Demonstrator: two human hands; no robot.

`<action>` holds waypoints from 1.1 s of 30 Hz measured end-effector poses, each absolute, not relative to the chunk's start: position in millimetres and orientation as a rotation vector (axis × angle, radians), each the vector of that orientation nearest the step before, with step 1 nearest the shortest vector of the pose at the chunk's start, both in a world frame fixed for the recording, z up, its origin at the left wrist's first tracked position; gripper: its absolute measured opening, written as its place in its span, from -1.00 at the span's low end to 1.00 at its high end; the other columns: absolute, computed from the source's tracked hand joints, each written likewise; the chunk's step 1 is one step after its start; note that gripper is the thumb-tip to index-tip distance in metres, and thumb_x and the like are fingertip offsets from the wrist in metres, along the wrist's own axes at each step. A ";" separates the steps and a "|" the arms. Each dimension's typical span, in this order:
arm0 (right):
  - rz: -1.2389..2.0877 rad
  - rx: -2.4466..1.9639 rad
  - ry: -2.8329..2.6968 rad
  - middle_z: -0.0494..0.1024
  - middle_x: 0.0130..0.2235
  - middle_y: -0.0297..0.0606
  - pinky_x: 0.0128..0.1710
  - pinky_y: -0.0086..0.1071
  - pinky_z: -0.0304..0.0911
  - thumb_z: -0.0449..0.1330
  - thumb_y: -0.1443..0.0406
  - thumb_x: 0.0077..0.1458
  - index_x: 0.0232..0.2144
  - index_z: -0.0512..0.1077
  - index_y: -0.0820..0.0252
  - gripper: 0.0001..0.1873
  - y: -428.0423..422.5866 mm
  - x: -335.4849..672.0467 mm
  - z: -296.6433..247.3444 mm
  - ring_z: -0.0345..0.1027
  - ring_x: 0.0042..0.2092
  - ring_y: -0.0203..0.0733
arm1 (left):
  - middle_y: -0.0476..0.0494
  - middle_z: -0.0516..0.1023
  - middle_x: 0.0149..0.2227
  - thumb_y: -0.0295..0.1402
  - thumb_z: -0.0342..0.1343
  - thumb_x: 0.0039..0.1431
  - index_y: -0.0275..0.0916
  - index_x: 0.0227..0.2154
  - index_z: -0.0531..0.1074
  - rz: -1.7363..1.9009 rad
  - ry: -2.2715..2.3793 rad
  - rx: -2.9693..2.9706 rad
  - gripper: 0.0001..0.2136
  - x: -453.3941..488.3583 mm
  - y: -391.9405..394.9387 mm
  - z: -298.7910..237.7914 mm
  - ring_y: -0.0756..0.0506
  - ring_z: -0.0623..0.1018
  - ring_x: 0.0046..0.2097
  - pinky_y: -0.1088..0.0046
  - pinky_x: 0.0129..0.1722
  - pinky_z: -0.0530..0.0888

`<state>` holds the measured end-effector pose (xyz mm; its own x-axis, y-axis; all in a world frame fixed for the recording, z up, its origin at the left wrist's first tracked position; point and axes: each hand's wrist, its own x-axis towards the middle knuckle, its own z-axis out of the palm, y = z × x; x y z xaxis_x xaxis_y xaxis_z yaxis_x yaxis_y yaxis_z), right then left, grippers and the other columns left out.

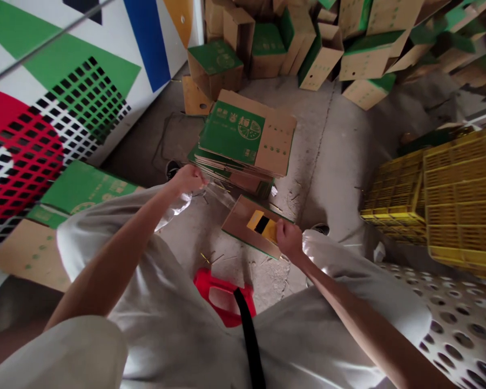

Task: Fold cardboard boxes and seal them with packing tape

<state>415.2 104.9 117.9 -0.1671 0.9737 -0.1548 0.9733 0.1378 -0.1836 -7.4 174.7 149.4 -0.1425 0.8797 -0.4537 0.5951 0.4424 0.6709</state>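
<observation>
My left hand (188, 181) pinches the end of a strip of transparent plastic film (221, 195), which runs down and right towards a flat brown cardboard piece (249, 227). My right hand (289, 240) grips a yellow-and-black object (263, 226) lying on that cardboard. The object is partly hidden by my fingers, so I cannot tell exactly what it is. Just beyond my left hand stands a stack of flattened green-printed cartons (235, 140).
Scraps litter the concrete floor (308, 162). A red stool (222, 297) sits below my body, and made-up cartons (267, 51) are heaped at the back. Yellow plastic crates (429, 194) and a perforated metal sheet (457, 329) stand right; a patterned panel (52, 108) stands left.
</observation>
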 end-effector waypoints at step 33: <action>0.450 -2.177 -2.356 0.75 -0.22 0.05 -0.33 -0.29 0.05 -0.07 0.16 0.57 -0.26 0.73 0.30 -0.37 110.9 370.2 141.6 0.62 -0.23 -0.04 | -0.18 0.64 -0.38 -0.16 0.30 0.17 -0.26 -0.22 0.70 0.382 2.087 1.295 -0.72 -17.3 160.4 108.0 -0.17 0.58 -0.26 0.39 -0.30 0.34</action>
